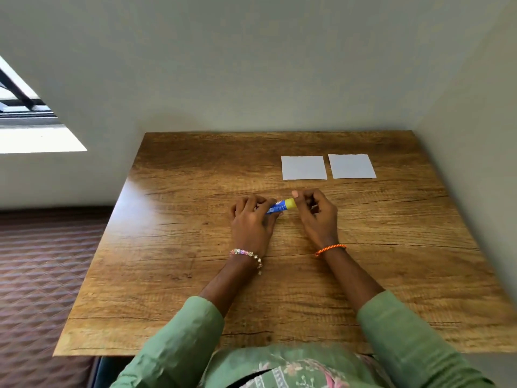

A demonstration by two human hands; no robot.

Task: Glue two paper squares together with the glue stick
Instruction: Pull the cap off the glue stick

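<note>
Glue stick [279, 206]: blue body with a yellow end, lying nearly level between both hands, near the middle of the worktop [173, 275], slightly toward the far edge.
Left hand [251, 219]: grip holding the blue body of the glue stick, fingers curled round it.
Right hand [316, 214]: grip pinching the yellow end of the glue stick, thumb on top, the other fingers curled.
Left paper square [304, 168]: white, flat on the worktop near the far right corner, beyond the hands.
Right paper square [352, 166]: white, flat, just beside the left one with a narrow gap between them, closer to the right edge.
Beaded bracelet [247, 254]: on the left wrist.
Orange cord bracelet [330, 249]: on the right wrist.
Sleeves [181, 340]: green, pushed up on both forearms, over the near edge of the worktop.
</note>
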